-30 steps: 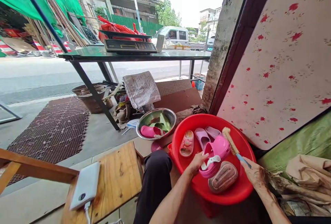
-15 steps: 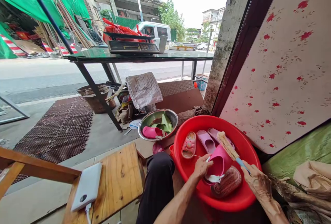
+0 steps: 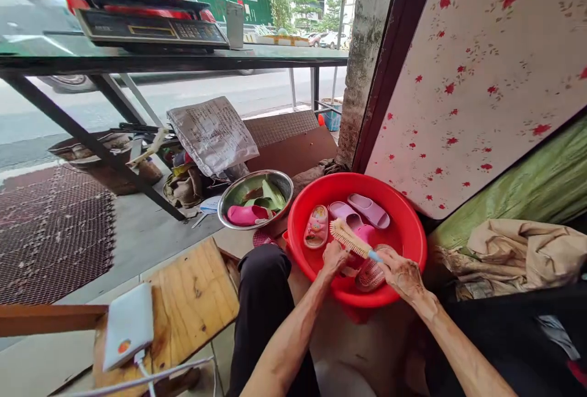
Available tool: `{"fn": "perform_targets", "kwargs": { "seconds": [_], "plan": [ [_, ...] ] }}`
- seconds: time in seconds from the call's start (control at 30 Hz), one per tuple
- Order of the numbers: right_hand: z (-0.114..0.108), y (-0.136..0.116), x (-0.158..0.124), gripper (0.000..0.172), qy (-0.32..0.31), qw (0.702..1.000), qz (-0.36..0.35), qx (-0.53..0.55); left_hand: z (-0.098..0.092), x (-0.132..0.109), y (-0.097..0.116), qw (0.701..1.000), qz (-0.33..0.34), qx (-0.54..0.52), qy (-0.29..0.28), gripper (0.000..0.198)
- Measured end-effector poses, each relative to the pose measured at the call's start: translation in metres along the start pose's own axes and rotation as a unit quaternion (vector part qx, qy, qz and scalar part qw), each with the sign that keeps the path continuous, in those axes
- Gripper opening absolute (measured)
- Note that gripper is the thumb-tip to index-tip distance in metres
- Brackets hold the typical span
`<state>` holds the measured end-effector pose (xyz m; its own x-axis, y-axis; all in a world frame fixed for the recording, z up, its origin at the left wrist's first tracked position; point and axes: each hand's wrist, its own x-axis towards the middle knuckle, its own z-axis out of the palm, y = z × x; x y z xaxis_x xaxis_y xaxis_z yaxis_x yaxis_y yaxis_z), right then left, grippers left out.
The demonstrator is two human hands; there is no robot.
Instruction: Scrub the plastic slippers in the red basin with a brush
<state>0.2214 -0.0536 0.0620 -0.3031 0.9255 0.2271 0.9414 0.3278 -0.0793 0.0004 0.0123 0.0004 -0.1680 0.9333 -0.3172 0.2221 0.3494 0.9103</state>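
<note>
My right hand (image 3: 402,271) is wrapped round the blue handle of a scrubbing brush (image 3: 351,238) with pale bristles. The brush lies across a bright pink clog (image 3: 365,233) and hides much of it. My left hand (image 3: 335,257) grips the clog at its near left side, low in a red basin (image 3: 415,226); its fingertips are partly hidden. Around the clog in the basin are a pink decorated child's clog (image 3: 316,227), two lilac slippers (image 3: 369,210) and a pinkish sandal (image 3: 372,270) with a patterned sole.
A steel bowl (image 3: 288,192) with a pink shoe (image 3: 245,215) and green pieces stands left of the basin. A wooden stool (image 3: 197,290) bears a white power bank (image 3: 131,323) with a cable. A scale (image 3: 151,30) sits on the table behind; a floral panel (image 3: 477,91) rises at the right.
My view has shifted, so most things appear further left. The clog has been lowered and tipped, its opening turned from view. My right hand has brought the brush down over it, close to my left hand.
</note>
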Motion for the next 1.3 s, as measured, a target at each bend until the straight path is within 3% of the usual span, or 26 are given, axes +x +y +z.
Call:
{"fn": "perform_targets", "kwargs": {
  "seconds": [0.07,0.2,0.3,0.4,0.57,0.67,0.77,0.93,1.03,1.17,1.3],
  "plan": [
    [-0.007,0.003,0.001,0.034,-0.043,0.999,0.027,-0.009,0.002,0.001,-0.003,1.000,0.000,-0.022,-0.009,0.046],
    [-0.016,0.031,0.010,0.030,-0.126,0.974,0.180,-0.062,0.001,0.000,-0.002,0.999,0.038,-0.006,-0.004,0.048],
    [-0.019,0.047,0.015,0.029,-0.144,0.960,0.229,-0.073,-0.002,-0.002,0.004,0.998,0.050,0.037,-0.010,0.046],
    [-0.018,0.040,0.012,0.029,-0.146,0.961,0.226,-0.070,-0.004,-0.004,0.007,0.997,0.049,0.055,0.000,0.056],
    [-0.028,0.010,0.002,0.039,-0.159,0.961,0.210,-0.079,-0.005,-0.002,0.008,0.998,0.030,0.045,0.026,0.080],
    [-0.042,0.002,0.000,0.041,-0.173,0.963,0.203,-0.041,-0.002,0.004,0.007,0.998,-0.003,0.060,0.006,0.073],
    [-0.050,0.003,0.000,0.042,-0.168,0.968,0.184,0.002,-0.001,0.011,0.003,0.999,-0.013,0.051,-0.008,0.052],
    [-0.044,0.013,-0.003,0.041,-0.120,0.970,0.179,0.112,-0.002,0.016,-0.007,0.998,0.067,0.001,-0.020,0.016],
    [-0.036,0.020,-0.004,0.044,-0.102,0.963,0.195,0.158,-0.003,0.017,-0.011,0.994,0.097,-0.001,-0.040,0.019],
    [-0.033,0.022,-0.007,0.041,-0.129,0.957,0.191,0.174,0.001,0.022,-0.015,0.997,0.049,-0.044,-0.034,0.026],
    [-0.041,0.020,-0.014,0.044,-0.135,0.947,0.193,0.219,0.007,0.030,-0.019,0.995,-0.004,-0.097,0.002,0.049]
  ]
}}
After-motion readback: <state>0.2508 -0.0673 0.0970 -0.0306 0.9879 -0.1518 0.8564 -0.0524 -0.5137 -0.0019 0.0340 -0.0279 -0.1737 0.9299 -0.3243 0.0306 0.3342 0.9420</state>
